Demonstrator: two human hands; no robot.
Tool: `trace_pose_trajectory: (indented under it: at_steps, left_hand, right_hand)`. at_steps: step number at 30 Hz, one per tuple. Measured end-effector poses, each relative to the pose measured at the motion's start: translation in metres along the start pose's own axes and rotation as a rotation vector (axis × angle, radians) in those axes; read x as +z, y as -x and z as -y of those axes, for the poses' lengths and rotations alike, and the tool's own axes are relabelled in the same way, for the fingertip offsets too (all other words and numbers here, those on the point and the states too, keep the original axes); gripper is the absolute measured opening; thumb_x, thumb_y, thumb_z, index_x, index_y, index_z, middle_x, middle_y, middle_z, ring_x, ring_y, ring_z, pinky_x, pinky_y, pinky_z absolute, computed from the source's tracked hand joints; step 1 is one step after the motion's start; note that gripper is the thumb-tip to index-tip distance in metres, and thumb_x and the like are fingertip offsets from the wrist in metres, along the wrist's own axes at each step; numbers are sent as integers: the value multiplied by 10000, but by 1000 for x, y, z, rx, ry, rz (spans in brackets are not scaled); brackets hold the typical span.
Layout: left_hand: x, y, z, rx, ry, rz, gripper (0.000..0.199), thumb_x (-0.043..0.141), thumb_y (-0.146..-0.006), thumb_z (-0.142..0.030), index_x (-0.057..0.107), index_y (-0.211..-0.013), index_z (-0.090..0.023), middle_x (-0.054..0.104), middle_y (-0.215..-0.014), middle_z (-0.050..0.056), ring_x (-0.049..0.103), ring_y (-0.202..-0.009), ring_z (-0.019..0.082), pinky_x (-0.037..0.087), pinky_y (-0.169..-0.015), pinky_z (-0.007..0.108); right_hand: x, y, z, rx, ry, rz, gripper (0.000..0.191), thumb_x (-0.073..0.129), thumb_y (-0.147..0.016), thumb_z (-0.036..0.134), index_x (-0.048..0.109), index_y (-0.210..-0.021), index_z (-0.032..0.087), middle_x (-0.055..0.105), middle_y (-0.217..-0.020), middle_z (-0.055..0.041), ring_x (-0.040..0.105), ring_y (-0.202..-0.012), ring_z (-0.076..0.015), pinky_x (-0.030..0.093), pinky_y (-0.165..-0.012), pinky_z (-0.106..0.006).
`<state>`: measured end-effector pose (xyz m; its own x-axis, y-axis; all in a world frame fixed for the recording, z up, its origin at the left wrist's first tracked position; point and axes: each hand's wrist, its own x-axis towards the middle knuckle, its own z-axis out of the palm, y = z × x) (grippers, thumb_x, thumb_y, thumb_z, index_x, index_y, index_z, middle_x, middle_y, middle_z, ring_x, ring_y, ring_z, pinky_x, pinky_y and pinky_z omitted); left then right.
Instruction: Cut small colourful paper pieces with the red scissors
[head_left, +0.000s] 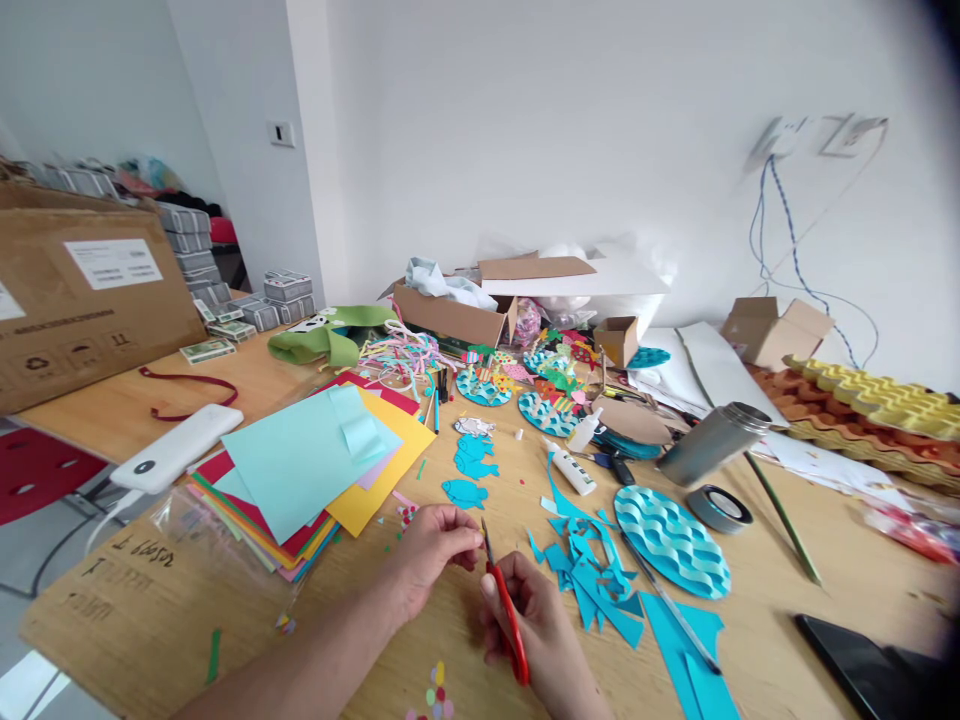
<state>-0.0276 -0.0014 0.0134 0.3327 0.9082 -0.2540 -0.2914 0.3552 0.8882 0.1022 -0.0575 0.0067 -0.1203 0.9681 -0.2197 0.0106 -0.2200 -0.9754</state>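
My right hand (529,610) grips a pair of red-handled scissors (512,622), their blades pointing up and away from me. Just left of the blade tips, my left hand (435,550) is closed in a pinch; whatever may be between its fingertips is too small to make out. Beyond my hands lie blue paper fish (465,493) and a white fish cutout with drawn lines (474,427). A heap of blue paper scraps (592,570) is right of the scissors. Close by sits a blue oval with wavy paper strips (671,540).
Coloured paper sheets (300,470) and a white power bank (176,447) lie left. To the right are a glue bottle (574,468), a roll of tape (718,508), a metal flask (712,443), a pen (679,615) and a phone (862,660). Cardboard boxes (450,315) stand behind.
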Motion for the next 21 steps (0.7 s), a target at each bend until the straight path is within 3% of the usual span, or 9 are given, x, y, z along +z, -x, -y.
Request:
trace_pose_trajectory:
  at_steps: [5, 14, 21]
  left_hand:
    - [0, 0, -1, -17, -9, -14, 117, 654, -581, -230, 591, -607, -134, 560, -539, -8, 496, -535, 111, 380, -576, 254]
    - [-1, 0, -1, -13, -23, -1, 82, 623, -598, -200, 588, -627, -132, 557, -543, -9, 492, -536, 109, 374, -573, 254]
    - [-2, -1, 1, -11, -18, 5, 83, 623, -596, -195, 587, -631, -128, 555, -551, -13, 493, -541, 106, 383, -574, 249]
  right_hand:
    - [-1, 1, -1, -9, -4, 0, 365, 631, -719, 478, 399, -673, 200, 482, -455, 85, 510, -353, -87, 385, -326, -160]
    - [0, 1, -1, -2, -12, 13, 347, 619, -741, 453, 393, -682, 197, 572, -534, 46, 502, -347, -69, 375, -326, -152]
    - [-1, 0, -1, 0, -10, 10, 350, 622, -736, 458, 397, -683, 195, 538, -496, 62, 502, -344, -73, 384, -328, -156]
